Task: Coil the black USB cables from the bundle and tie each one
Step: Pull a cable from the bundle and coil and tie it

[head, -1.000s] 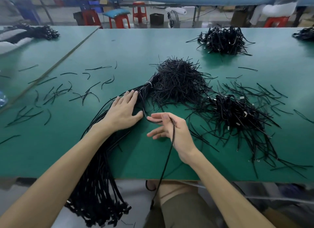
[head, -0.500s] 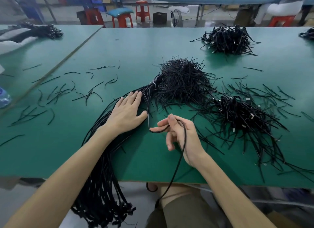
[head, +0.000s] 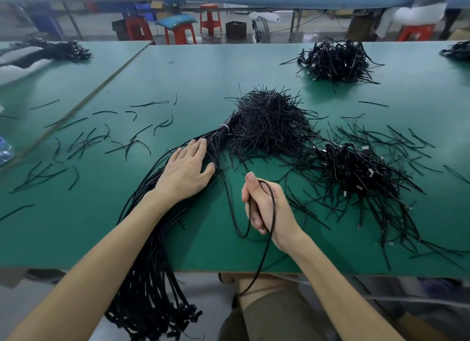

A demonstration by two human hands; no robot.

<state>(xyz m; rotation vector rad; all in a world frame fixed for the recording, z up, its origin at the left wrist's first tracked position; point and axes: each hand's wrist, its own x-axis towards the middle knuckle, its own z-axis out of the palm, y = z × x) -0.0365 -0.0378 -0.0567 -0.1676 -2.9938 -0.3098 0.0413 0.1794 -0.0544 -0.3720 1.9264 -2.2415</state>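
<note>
Your left hand [head: 185, 172] lies flat with its fingers straight on the bundle [head: 157, 284] of black USB cables. Its grip is open and holds nothing.

The bundle starts at a white tie [head: 224, 128] near the middle of the green tabletop [head: 203, 73]. It runs under your palm and spills over the near edge, where its plug ends hang down.

Your right hand [head: 267, 208] is just beside the left, closer to the near edge. Its grip is closed round a single cable [head: 274, 200], with the fingers curled and the thumb pointing up. One loop of that cable arches over the back of the hand. The cable leaves the bundle by your left thumb and sags in a slack curve on the tabletop. It then passes through your fist and drops over the near edge toward your lap.

Beyond your hands, a heap of short black ties [head: 269, 119] sits mid-tabletop, touching the bundle's tied end. Toward the right edge lies a pile of cables [head: 356, 172] with metal plugs showing. A second pile [head: 335, 61] sits near the far edge. Loose ties [head: 84, 142] are scattered toward the left edge.
</note>
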